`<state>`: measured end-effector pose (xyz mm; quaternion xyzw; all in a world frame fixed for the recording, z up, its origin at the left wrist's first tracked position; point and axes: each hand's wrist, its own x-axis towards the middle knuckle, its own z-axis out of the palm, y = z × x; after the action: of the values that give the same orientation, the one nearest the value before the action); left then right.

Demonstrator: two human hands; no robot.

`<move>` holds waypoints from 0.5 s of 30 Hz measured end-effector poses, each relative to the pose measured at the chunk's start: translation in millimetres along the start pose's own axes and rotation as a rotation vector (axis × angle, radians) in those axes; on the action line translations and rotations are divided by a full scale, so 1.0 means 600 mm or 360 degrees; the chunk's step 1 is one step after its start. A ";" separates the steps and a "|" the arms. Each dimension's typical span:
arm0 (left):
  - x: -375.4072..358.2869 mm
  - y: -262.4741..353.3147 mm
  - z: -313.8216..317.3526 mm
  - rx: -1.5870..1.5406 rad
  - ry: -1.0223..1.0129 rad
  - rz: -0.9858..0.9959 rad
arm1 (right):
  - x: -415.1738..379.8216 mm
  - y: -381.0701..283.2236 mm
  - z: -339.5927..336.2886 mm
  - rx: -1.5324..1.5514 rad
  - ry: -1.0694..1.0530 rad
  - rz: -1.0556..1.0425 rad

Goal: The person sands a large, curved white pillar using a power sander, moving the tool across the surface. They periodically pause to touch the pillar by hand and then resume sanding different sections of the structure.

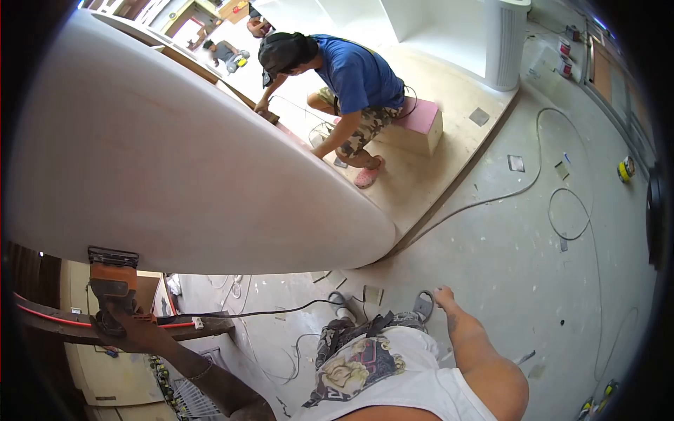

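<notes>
At the lower left, my left hand is wrapped round an orange and black electric sander. The sander's flat black pad touches the lower edge of a large white curved panel, which fills the left and middle of the view. A dark cord trails from the sander to the right. My right hand hangs low beside my body, apart from the panel, with its fingers curled and nothing visible in them.
Across the panel, a co-worker in a blue shirt sits on a pink-topped box, both hands at the panel's edge. A long hose and sanding sheets lie on the floor. A dark beam stands lower left.
</notes>
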<state>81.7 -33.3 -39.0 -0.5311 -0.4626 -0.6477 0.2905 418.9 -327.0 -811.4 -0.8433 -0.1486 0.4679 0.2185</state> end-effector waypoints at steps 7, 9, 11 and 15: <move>0.072 0.105 0.003 0.0033 0.0055 -0.0309 | 0.012 -0.044 -0.146 0.0039 -0.0074 0.0181; 0.108 0.129 0.009 -0.0083 -0.0008 -0.0241 | 0.041 -0.063 -0.163 0.0085 -0.0049 0.0134; 0.155 0.065 -0.009 -0.0119 -0.0217 -0.0037 | 0.063 -0.089 -0.177 0.0194 -0.0033 0.0045; 0.347 -0.081 -0.049 -0.0315 -0.0623 0.0089 | 0.100 -0.118 -0.157 0.0270 -0.0137 -0.0038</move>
<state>-28.4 -16.2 145.6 -0.6852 -0.4294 -0.5663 0.1595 527.4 -260.6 -775.0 -0.7991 -0.1277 0.5119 0.2883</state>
